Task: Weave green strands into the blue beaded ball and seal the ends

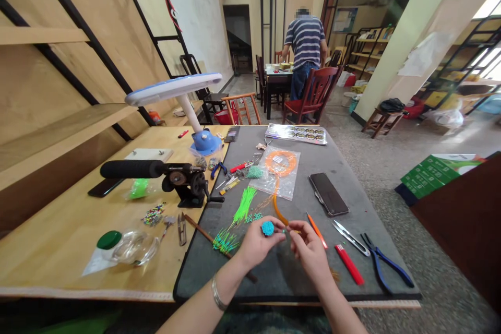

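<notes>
Your right hand (311,254) pinched the orange cord (277,207) above the grey mat (277,279); the hold of your left hand (254,244) was unclear. The cord seemed light, pliable, best taken near its tip.

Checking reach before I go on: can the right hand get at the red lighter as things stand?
Probably yes: the red lighter lies uncovered just right of the right hand, though that hand seems busy, close beside the left hand.
</notes>
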Motion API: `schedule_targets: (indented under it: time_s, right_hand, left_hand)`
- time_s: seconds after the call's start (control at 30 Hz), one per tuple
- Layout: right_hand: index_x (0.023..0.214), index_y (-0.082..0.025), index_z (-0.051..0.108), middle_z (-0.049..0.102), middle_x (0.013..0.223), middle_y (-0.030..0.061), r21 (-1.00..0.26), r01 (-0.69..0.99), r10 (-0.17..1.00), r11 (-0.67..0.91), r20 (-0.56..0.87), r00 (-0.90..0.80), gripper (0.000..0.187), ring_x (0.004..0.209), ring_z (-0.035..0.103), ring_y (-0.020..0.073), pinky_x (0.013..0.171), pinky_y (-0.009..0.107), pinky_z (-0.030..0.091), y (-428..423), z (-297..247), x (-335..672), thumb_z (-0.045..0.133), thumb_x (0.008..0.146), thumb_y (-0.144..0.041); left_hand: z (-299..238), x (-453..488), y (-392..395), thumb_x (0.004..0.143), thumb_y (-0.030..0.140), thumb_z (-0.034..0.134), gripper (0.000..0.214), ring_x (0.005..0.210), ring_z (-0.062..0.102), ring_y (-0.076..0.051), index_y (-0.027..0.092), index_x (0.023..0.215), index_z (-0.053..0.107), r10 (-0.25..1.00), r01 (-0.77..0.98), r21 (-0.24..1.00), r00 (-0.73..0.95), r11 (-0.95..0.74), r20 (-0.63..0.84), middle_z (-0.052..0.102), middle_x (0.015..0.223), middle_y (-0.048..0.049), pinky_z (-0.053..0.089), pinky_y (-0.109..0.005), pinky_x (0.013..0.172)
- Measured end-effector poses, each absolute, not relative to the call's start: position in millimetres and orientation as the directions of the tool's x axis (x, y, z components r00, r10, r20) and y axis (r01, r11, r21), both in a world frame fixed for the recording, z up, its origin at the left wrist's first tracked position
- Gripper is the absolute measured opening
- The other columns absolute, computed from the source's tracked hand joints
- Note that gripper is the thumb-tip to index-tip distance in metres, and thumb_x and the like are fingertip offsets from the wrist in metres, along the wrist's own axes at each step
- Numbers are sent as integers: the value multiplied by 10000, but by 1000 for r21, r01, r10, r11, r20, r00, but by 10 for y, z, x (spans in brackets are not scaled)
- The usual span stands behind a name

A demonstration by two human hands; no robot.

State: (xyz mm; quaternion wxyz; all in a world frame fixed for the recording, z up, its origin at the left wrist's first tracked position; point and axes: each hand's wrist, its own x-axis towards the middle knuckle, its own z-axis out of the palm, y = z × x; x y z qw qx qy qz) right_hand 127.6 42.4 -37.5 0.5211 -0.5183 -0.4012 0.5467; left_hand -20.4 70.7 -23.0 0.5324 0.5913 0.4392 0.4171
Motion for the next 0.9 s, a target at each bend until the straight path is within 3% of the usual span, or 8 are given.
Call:
schedule_targets:
  time_s: [0.07,0.1,0.2,0.3,0.5,0.7,0.9]
  right_hand:
    - [1023,-211,564,637,967,46,-972,-189,990,-137,-140,2,445,477,508,82,409,213,405,417,-363,1258,673,689,-484]
    - [1045,-211,556,636,959,47,-970,-190,988,-152,-146,-49,465,481,520,88,423,225,428,416,-363,1244,668,693,-494]
    - [935,-190,568,602,704,-5,-976,-128,981,-179,-166,-103,424,479,521,107,446,228,432,422,-384,1210,655,700,-531]
    - [761,-192,547,508,555,-42,-992,8,992,-125,-125,-34,346,471,469,106,453,216,386,423,-395,1217,620,735,-529]
    - [662,-209,569,544,577,-11,-934,347,996,81,85,-2,253,548,477,138,532,232,355,380,-293,1291,559,798,-423]
    - [677,-221,600,498,515,-35,-862,485,989,145,142,-44,154,489,441,127,498,220,317,356,-309,1327,549,798,-301]
    - [690,-218,604,539,547,-23,-831,531,986,166,151,-72,148,512,484,135,508,221,345,316,-273,1335,541,809,-281]
  left_hand:
    - [-239,-214,723,652,216,740,165,718,615,-159,154,788,670,966,-38,998,255,51,-40,686,755,-33,476,-251,690]
    - [-240,-218,727,646,229,749,171,710,609,-155,150,775,668,965,-77,993,256,85,-63,679,740,-30,473,-251,691]
    - [-228,-237,727,641,271,761,203,628,579,-126,149,763,655,954,-145,970,260,194,-152,638,662,3,461,-240,646]
    - [-200,-266,720,630,292,770,238,574,548,-106,151,780,649,943,-138,959,261,247,-206,615,633,22,445,-227,599]
    - [-165,-328,718,670,303,723,199,733,617,-171,155,801,704,959,82,996,276,48,-69,703,760,-45,481,-270,708]
    - [-159,-357,711,701,266,678,179,708,623,-166,159,842,702,945,174,983,328,-64,3,716,780,-41,488,-257,680]
    - [-124,-359,688,717,204,616,83,643,578,-144,155,718,682,930,260,957,366,-127,24,674,672,-15,449,-233,632]
